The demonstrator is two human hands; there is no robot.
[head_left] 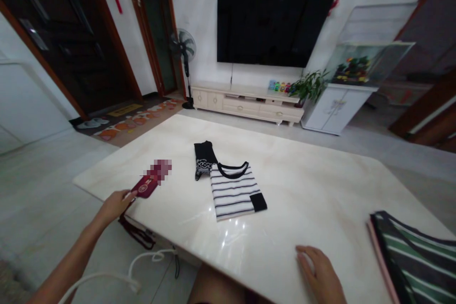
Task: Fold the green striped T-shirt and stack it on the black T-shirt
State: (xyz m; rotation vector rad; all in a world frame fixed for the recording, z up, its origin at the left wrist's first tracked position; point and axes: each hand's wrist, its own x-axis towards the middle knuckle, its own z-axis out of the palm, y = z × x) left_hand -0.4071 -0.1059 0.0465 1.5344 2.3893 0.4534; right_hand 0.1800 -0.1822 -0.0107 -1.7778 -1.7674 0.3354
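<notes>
A red card holder (146, 185) is pinched by the left hand (116, 205) at the table (320, 199) edge, lanyard hanging below. The right hand (320, 273) rests flat, fingers together, steadying; folded striped shirt (235, 192) lies well beyond.

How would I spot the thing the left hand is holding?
Start at the big white marble table and go to its near left edge. There the left hand pinches a flat dark red card holder with a dangling strap. Unlike the folded black-and-white striped shirt beside it, it is small, stiff and plain red.
</notes>
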